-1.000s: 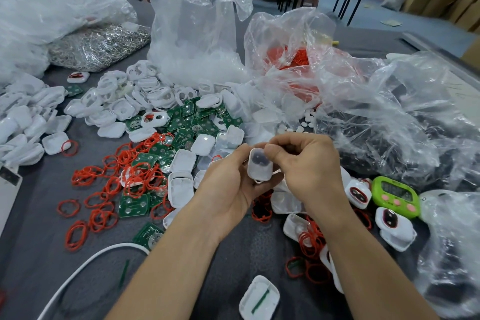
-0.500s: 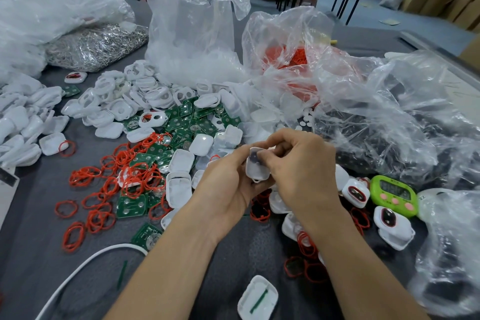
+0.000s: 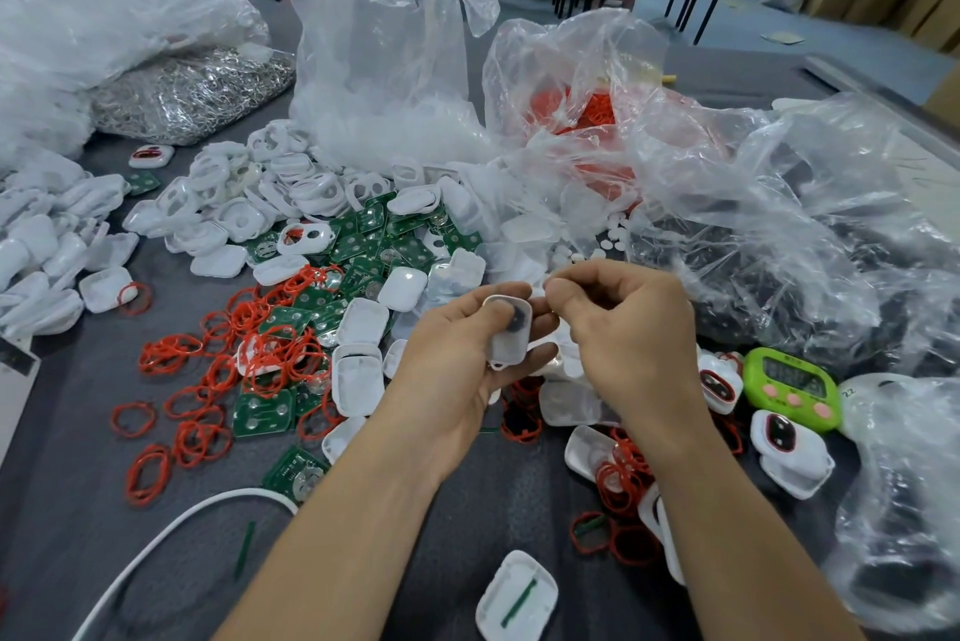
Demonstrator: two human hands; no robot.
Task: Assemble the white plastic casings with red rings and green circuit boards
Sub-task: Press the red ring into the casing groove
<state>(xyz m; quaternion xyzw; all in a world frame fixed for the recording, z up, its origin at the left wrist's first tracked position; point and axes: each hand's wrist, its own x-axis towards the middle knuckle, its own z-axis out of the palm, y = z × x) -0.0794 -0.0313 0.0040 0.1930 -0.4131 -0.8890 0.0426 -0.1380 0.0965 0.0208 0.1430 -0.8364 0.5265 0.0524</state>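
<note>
At frame centre the left hand (image 3: 452, 375) is gripping the white casing (image 3: 511, 346), thumb over its dark window, while the right hand (image 3: 623, 328), fingers curled perhaps around something tiny, is drawing away from it, suggesting that fitting step is finishing.

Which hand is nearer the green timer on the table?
Right. The right hand is just left of the green timer; the left hand, holding a white casing, is farther left beyond it.

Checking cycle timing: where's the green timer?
Head view, right side of the table: the timer lies right of the right hand, just beyond a red-ringed casing.
</note>
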